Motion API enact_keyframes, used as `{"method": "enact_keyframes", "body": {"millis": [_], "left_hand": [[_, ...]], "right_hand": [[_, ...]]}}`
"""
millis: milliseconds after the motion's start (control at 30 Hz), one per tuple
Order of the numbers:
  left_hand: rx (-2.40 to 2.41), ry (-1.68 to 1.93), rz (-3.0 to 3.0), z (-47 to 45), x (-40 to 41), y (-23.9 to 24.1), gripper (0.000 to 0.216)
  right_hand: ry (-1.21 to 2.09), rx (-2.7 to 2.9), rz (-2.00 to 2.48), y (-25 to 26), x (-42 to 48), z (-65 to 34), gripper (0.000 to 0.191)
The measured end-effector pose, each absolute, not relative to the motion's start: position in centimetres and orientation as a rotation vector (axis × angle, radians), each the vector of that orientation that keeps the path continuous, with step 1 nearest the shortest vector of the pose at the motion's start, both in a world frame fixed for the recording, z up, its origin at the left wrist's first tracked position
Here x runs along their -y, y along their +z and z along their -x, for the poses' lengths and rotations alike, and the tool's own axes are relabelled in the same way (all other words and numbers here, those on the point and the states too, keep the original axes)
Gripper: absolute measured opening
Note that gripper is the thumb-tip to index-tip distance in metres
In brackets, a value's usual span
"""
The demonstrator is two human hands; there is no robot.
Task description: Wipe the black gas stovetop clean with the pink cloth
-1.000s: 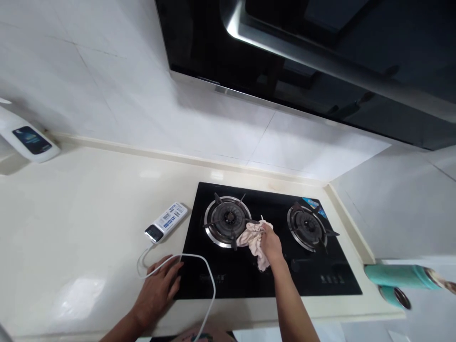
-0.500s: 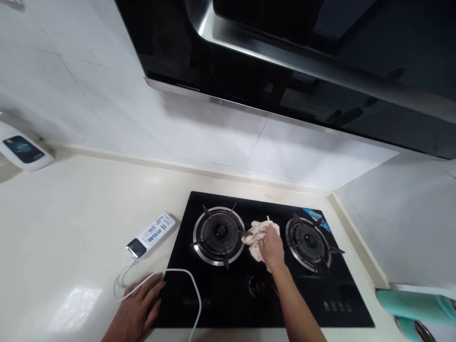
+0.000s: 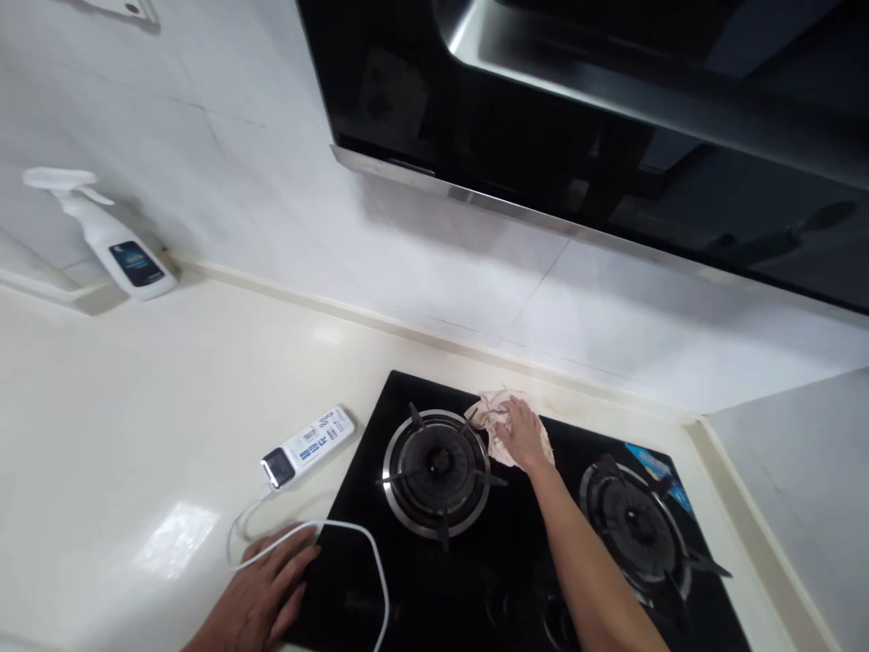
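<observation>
My right hand presses on a crumpled pale pink cloth at the back edge of the black gas stove, between the two burners. Its fingers bend into the cloth, which spreads out around them. Resting flat at the stove's left edge is my left hand, fingers stretched out and holding nothing. A white cable passes over that hand and onto the stove. It leads from a white power bank with a dark display, lying on the counter.
The left burner and right burner carry raised pan supports. Above the stove hangs a black range hood. A white spray bottle stands by the wall at the left. The pale counter runs along the wall.
My right hand has pushed the cloth away from me, from the middle of the stove to its back edge. The camera view has turned left, bringing the whole spray bottle into sight. My left hand stays put.
</observation>
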State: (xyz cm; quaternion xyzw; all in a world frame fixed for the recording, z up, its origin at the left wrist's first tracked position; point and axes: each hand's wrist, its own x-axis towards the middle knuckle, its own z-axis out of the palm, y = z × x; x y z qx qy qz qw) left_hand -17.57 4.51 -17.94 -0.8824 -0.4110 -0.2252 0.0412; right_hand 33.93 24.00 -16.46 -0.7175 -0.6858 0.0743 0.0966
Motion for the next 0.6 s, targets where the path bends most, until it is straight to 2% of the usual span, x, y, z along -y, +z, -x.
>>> {"method": "enact_keyframes", "body": {"millis": [233,400,600], "left_hand": [[1.315,-0.716,2.719,17.3,-4.0,-17.2,0.050],[1.364,-0.646,2.716,17.3,-3.4,-17.6,0.052],[1.387,-0.641,2.715,17.2,-3.0,-18.0,0.055]], "right_hand": [[0.356,2.158,2.143,-14.0,-30.1,-31.1,0.041],[0.413,2.247,2.264,-12.0,-32.9,-30.6,0.062],[0.624,2.580,1.951,-11.3,-34.9,-27.0,0.061]]}}
